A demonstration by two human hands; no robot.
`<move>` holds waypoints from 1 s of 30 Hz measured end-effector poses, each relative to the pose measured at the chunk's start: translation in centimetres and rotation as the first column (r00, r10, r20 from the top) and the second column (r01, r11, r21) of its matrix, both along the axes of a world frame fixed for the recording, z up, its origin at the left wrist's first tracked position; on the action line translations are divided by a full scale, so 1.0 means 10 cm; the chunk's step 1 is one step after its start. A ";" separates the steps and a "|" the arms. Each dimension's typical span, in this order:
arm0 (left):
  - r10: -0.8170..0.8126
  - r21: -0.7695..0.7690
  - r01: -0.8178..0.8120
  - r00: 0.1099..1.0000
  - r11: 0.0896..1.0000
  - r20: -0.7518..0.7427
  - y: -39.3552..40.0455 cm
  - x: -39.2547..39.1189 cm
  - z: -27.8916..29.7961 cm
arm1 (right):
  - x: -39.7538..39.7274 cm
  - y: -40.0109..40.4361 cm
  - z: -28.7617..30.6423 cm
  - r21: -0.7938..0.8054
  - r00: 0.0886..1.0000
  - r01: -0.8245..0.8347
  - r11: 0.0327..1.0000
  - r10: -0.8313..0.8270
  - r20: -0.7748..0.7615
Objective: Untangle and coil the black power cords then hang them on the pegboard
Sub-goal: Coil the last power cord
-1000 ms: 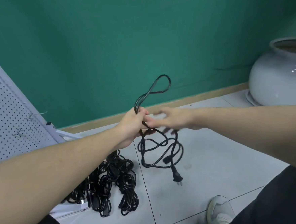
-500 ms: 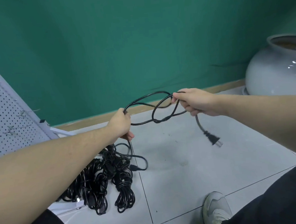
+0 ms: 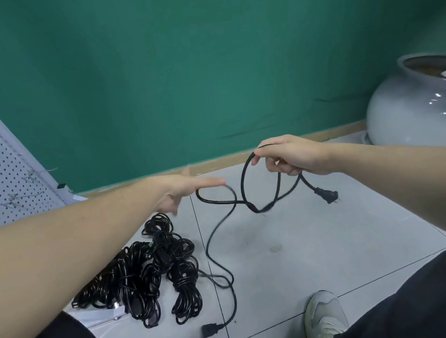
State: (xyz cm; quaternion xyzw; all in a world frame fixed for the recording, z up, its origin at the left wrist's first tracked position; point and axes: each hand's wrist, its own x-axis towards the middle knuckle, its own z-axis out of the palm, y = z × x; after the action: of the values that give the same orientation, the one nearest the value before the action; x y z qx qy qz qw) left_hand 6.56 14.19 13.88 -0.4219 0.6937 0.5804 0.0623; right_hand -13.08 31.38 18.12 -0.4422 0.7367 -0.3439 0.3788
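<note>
Green wall [image 3: 183, 66], gray tile floor [image 3: 314, 241], wood baseboard [image 3: 216, 162].

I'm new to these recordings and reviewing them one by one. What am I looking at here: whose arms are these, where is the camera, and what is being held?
There is no machine: a person wears one camera on the head, looking down at their own arms. The right hand grips a loop of a black power cord; its plug dangles below and its socket end lies on the tiled floor. The left hand is open, fingers straight, near another loop. A pile of tangled cords lies on the floor, beside a leaning pegboard.
</note>
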 end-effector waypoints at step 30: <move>-0.042 -0.473 -0.162 0.919 0.866 -0.392 0.35 -0.17 0.37 | 0.20 -0.08 0.17 -0.180 0.872 0.383 0.906 -0.419 -0.253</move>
State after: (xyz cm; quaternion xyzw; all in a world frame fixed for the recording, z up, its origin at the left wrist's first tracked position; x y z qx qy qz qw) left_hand 4.89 17.70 17.54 -0.3213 0.8038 0.4563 -0.2060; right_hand -11.08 30.59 19.86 -0.3470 0.8364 -0.3928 0.1602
